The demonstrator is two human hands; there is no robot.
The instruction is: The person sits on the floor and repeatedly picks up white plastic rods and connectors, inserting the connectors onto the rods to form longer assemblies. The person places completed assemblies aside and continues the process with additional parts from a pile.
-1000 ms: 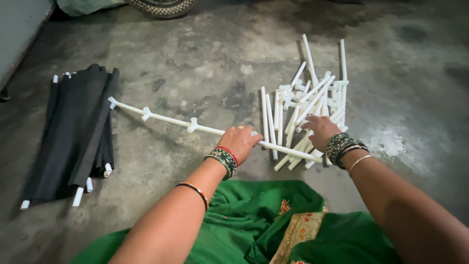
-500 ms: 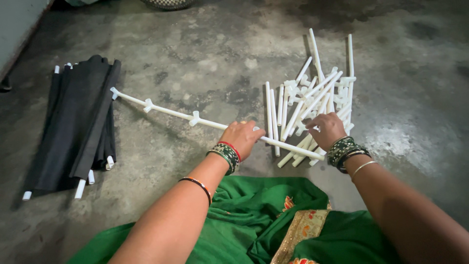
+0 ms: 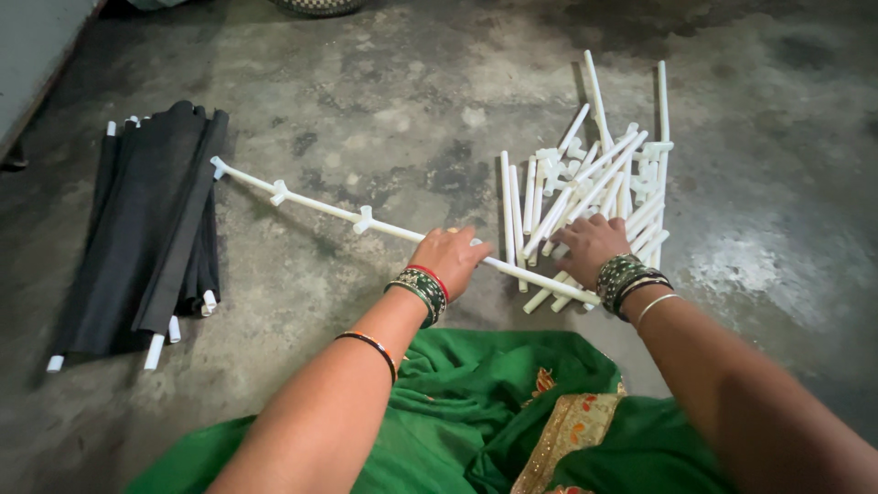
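Observation:
A long white rod [image 3: 320,209] with several white connectors on it lies slantwise on the concrete floor. My left hand [image 3: 450,259] is closed over the rod near its right part. My right hand [image 3: 590,247] rests on the rod's right end, at the near edge of a pile of loose white tubes and connectors [image 3: 594,183]. Whether its fingers grip a tube I cannot tell; they are curled down among the tubes. Both wrists wear bangles.
A stack of black fabric panels on white rods [image 3: 146,233] lies at the left. Green cloth with a gold border [image 3: 512,412] covers my lap at the bottom. A grey wall edge [image 3: 37,55] runs along the far left.
Both hands and the long rod have hardly shifted; the view has moved a little, and my right hand has settled lower onto the rod's end.

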